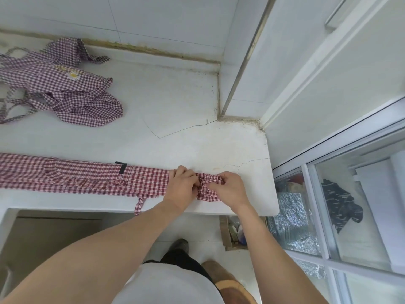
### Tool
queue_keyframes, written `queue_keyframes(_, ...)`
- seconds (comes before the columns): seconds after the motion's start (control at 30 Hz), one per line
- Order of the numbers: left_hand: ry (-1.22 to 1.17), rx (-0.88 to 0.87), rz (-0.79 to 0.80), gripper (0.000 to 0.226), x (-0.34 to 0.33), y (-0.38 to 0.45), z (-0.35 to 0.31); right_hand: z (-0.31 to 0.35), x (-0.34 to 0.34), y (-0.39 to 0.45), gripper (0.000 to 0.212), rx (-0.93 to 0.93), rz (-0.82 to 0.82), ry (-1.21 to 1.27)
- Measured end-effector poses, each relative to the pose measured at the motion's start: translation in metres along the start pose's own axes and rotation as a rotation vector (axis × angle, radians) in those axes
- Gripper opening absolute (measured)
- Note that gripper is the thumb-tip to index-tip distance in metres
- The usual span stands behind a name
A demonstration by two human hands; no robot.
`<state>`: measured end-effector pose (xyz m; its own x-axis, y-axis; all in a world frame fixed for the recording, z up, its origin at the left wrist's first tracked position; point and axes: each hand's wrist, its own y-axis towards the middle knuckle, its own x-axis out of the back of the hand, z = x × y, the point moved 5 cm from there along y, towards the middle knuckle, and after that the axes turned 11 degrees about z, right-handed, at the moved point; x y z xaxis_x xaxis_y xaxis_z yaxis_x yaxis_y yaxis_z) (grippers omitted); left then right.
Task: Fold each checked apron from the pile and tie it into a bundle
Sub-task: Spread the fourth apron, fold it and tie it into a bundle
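Both hands at the bench's (252, 137) front right corner: left hand (182, 189) and right hand (230, 189) each with a pinching grip on the bunched end of the red apron (87, 176), folded into a long strip along the front edge. Strap (139, 205) dangling over that edge. Risk of the roll loosening or the strip sliding off if either grip slackens; purple pile (63, 88) waiting near the back left.

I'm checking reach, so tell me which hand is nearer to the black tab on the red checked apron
Left. The left hand grips the red checked apron just right of the black tab; the right hand is farther right, at the apron's bunched end.
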<state>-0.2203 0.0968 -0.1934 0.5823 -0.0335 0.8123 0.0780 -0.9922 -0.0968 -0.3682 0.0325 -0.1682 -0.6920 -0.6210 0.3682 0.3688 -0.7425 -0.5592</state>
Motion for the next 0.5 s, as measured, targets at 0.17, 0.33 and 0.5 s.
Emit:
queue_keyframes(0.17,-0.277,0.143,0.063,0.010,0.006,-0.005,0.010,0.007,-0.019,-0.012,0.018,-0.101,0.029,0.575)
queue_keyframes(0.33,-0.424,0.279,0.167,0.012,0.021,-0.003,0.020,0.021,-0.041,-0.016,0.025,-0.083,0.003,0.671)
queue_keyframes(0.5,-0.379,0.282,0.436,0.024,0.051,0.001,0.034,0.047,-0.056,-0.017,0.023,-0.066,0.077,0.729)
